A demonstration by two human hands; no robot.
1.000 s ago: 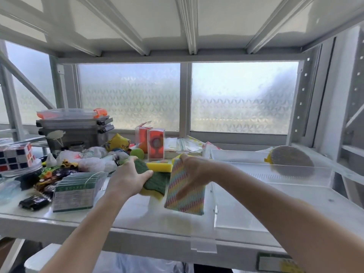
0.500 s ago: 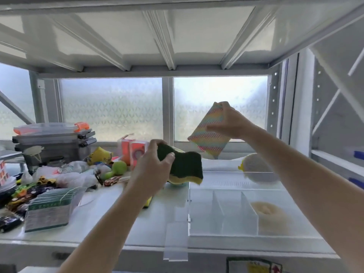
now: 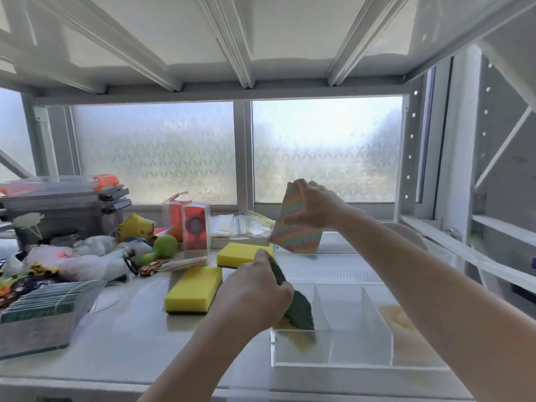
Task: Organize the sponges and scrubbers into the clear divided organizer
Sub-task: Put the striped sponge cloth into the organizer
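Observation:
My left hand grips a green-and-yellow sponge on edge, its lower end down inside the near-left compartment of the clear divided organizer. My right hand holds a rainbow-patterned scrubber pad upright over the organizer's far-left part. Two yellow sponges lie on the shelf left of the organizer, one near and one farther back. A pale round scrubber rests in the right compartment, partly hidden by my right arm.
Left of the sponges sit toy cars, plastic bags, a green ball, two orange boxes, stacked grey cases and a clear bin of green packets. The upper shelf hangs low overhead. A frosted window closes the back.
My left hand has lowered the green sponge from mid-air into the organizer's near-left compartment. My right hand has brought the rainbow pad down from window height to just above the organizer.

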